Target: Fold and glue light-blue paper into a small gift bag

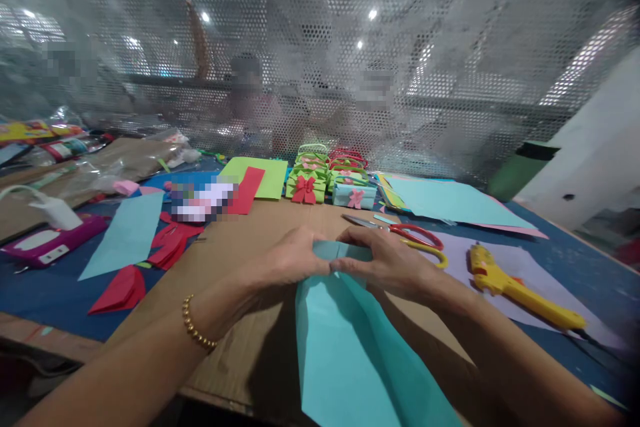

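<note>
A sheet of light blue paper (340, 347) hangs toward me over the near edge of the cardboard, its far end folded and raised between my hands. My left hand (293, 257) grips the left side of that folded end, with a gold bead bracelet on the wrist. From the right, my right hand (377, 260) pinches the same end, and the two thumbs nearly meet at its middle. Just beyond my right hand lie scissors (415, 237) with red and yellow handles. Some fingertips are hidden behind the paper.
Small paper handbags (306, 183) with bows stand at the back. A yellow glue gun (520, 293) rests on lilac paper at right, below stacked coloured sheets (450, 199). At left are red paper pieces (120, 290), a blue strip (125, 233) and a purple power strip (55, 240). Cardboard (235, 320) covers the middle.
</note>
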### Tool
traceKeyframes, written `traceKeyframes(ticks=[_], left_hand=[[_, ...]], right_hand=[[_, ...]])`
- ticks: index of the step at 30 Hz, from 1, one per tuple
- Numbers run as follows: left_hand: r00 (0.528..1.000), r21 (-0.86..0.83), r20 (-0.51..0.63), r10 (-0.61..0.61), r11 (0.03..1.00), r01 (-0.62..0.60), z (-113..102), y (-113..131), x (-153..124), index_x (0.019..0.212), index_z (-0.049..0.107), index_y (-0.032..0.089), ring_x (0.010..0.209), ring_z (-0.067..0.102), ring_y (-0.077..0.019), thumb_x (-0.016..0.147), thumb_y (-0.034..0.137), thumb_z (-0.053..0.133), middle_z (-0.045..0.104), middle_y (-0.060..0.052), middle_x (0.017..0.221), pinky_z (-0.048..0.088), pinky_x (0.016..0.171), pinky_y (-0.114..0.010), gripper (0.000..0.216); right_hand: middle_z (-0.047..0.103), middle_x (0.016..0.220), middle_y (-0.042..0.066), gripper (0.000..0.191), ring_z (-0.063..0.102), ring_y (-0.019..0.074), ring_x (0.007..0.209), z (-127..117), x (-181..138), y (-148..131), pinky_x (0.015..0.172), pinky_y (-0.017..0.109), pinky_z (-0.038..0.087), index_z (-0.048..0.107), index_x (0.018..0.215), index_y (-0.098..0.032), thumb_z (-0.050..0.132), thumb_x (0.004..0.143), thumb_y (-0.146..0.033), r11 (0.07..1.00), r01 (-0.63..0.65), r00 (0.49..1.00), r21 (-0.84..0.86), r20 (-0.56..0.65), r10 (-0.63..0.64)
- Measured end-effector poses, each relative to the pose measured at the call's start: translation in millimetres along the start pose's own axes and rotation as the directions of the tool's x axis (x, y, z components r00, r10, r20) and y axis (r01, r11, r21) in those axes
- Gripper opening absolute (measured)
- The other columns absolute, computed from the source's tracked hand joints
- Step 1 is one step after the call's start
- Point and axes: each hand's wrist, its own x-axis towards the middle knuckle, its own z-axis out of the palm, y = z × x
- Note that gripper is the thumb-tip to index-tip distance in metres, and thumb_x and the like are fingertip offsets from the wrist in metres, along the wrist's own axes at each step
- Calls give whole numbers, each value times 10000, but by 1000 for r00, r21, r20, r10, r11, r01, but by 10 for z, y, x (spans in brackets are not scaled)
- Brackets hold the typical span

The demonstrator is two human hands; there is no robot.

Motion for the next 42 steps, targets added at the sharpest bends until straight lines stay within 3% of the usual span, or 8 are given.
traceKeyframes(ticks=[2,4,9,12,22,28,33,42], left_hand=[[1000,37,-4,2,999,-2,-5,8,2,724,613,158,539,468,-102,679,311,695,532,30,634,321,454,-218,180],[1000,111,-15,-4,994,5,-13,10,14,717,619,155,547,482,-110,680,286,675,543,21,635,322,452,-223,147],[999,230,-38,39,973,-29,-13,12,33,674,594,166,565,487,-113,680,243,629,540,21,624,299,451,-226,86],[998,248,-55,25,969,-11,2,24,30,645,568,171,564,466,-108,677,226,625,522,25,614,272,450,-227,85],[999,192,-31,-19,981,24,-28,18,27,643,561,173,543,436,-96,667,206,595,490,37,605,274,440,-215,53],[997,22,-30,-73,997,73,-10,30,-35,713,556,182,520,473,-99,633,193,573,502,49,599,282,426,-205,83],[999,109,-3,-39,993,39,-44,-2,12,689,555,176,503,437,-90,616,213,614,489,55,592,282,418,-212,102],[999,-97,-5,-36,995,35,12,-11,-44,781,590,171,567,464,-100,644,215,648,503,43,642,281,467,-209,155]], right_hand=[[665,933,27,359,591,180,808,1,-23,-11,656,265,402,636,1011,-193,657,765,-453,999,-24,1000,-30,-19,24],[669,929,25,329,598,175,790,2,-45,-16,633,257,396,615,1024,-199,652,740,-360,996,-57,998,-72,-11,57],[585,663,-29,61,533,127,595,-14,-67,-61,505,244,297,589,767,-212,555,749,-259,980,-108,988,-169,95,125],[548,615,-40,74,507,114,577,-4,-55,-109,491,242,271,563,693,-210,562,753,-253,979,-125,988,-163,73,138],[539,650,-31,107,494,121,618,119,-37,-84,542,237,308,545,694,-207,568,792,-244,989,-114,993,-92,3,115],[519,634,-35,123,480,120,612,99,-28,-104,542,242,302,530,667,-202,577,780,-212,990,-115,993,-86,21,117],[585,700,-24,42,514,128,655,106,-24,-97,570,240,323,617,748,-195,613,787,-209,994,-85,996,-73,-39,82],[694,799,-22,185,598,136,728,119,-50,-147,625,224,381,718,839,-210,609,739,-98,1000,-9,996,-15,-84,7]])
